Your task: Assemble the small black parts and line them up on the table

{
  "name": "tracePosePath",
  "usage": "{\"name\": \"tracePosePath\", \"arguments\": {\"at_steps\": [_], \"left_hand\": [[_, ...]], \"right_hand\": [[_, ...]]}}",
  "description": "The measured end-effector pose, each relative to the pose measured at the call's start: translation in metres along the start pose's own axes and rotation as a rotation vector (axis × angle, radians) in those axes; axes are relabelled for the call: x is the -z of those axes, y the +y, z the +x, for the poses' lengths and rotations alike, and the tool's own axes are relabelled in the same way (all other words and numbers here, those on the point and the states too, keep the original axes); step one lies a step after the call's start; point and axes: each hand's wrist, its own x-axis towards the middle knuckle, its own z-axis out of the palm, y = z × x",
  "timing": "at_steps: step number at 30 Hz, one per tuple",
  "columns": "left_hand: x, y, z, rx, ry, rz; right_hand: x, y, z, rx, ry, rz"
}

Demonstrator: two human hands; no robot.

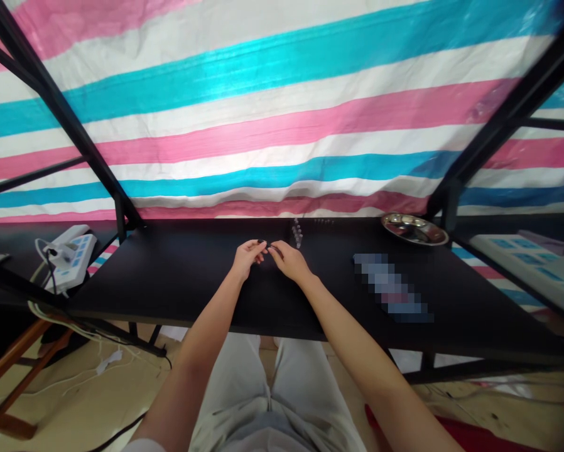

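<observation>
Over the middle of the black table [183,270], my left hand [249,258] and my right hand [290,260] come close together, fingertips nearly meeting. Both have their fingers pinched. A tiny dark thing [262,242] shows at the left fingertips, too small to name. Whatever the right fingers pinch, if anything, is hidden. Just beyond my right hand stands a short double row of small clear pieces [297,233]. Farther back, a line of tinier clear bits [324,221] lies near the table's rear edge.
A round shiny metal tray [416,231] sits at the back right. Nearer lies a pixelated long item [390,289]. Black frame posts [98,163] flank the table, with a striped sheet [282,125] behind. A white power strip [77,260] with cables is at left.
</observation>
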Motion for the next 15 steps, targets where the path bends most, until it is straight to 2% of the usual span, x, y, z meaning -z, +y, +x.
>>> {"name": "tracePosePath", "arguments": {"at_steps": [6, 10, 15], "left_hand": [[0.001, 0.0, 0.002, -0.017, 0.062, -0.022], [0.007, 0.002, 0.008, -0.012, 0.186, -0.112], [0.014, 0.0, 0.013, -0.016, 0.326, -0.12]], "right_hand": [[0.0, -0.003, 0.0, 0.018, -0.031, -0.013], [0.004, -0.003, 0.001, -0.005, -0.041, 0.0], [0.016, -0.005, 0.004, 0.038, 0.071, 0.068]]}}
